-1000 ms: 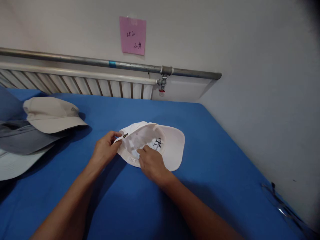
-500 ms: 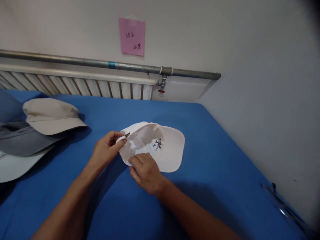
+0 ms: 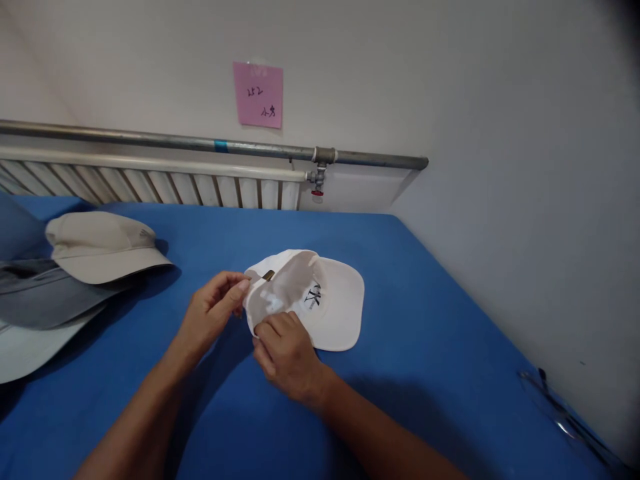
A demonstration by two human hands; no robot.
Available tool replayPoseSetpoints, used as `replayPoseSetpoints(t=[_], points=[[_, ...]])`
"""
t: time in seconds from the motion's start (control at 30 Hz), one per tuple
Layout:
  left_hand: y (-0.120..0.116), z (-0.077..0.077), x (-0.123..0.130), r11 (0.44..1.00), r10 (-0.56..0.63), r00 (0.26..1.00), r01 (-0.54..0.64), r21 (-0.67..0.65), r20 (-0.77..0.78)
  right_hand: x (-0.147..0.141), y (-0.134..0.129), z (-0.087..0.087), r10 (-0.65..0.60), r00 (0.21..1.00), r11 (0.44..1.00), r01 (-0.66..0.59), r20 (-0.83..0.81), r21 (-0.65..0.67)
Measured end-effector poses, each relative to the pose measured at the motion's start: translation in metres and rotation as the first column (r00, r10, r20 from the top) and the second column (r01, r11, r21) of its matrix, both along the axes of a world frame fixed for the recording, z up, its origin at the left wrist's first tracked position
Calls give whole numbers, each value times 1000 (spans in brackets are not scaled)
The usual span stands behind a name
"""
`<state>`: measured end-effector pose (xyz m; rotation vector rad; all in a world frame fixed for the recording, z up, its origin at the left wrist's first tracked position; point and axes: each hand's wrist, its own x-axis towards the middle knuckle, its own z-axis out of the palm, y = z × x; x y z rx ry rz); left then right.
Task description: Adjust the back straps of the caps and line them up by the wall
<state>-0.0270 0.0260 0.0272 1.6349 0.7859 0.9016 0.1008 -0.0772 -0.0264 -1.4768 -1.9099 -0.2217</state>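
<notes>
A white baseball cap (image 3: 337, 303) lies on its side on the blue surface, its hollow inside facing me and its brim pointing right. Dark lettering shows through on its front panel. At the cap's back, a small metal buckle (image 3: 269, 275) sits on the strap. My left hand (image 3: 215, 303) pinches the strap end left of the buckle between thumb and fingers; the fingertips are partly hidden. Closed on the cap's near lower edge is my right hand (image 3: 287, 353), fingers inside the rim and thumb outside.
Stacked at the left are a beige cap (image 3: 103, 243), a grey cap (image 3: 60, 297) and a pale cap (image 3: 40, 343). Eyeglasses (image 3: 565, 420) lie by the right wall. Behind the blue surface (image 3: 425, 347) stand a radiator (image 3: 200, 187) and a metal pipe (image 3: 165, 140).
The buckle now sits farther from my left fingertips, shifted right along the cap's back. My right hand keeps its hold on the rim. The whole view has tilted slightly upward.
</notes>
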Motion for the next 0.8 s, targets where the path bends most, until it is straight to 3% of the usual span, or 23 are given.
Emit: replayPoseSetpoints(t=[0.2, 0.3, 0.37, 0.5, 0.63, 0.8], points=[[9, -3, -3, 969, 239, 970, -242, 54, 55, 8, -22, 22, 203, 962, 978, -193, -182, 74], [10, -3, -4, 963, 259, 966, -260, 64, 23, 13, -34, 31, 354, 907, 935, -348, -229, 68], [9, -1, -5, 969, 232, 973, -232, 85, 14, 15, -40, 33, 387, 884, 917, -400, -261, 6], [4, 4, -4, 986, 124, 989, -114, 121, -82, 13, -43, 32, 217, 876, 902, -348, -430, -255], [-1, 2, 3, 998, 50, 977, -44, 36, -206, 11, -41, 37, -32, 702, 765, -441, -711, -469], [-8, -2, 10, 998, 56, 986, -54, 17, -159, 9, -41, 50, -144, 594, 831, -362, -791, -423]])
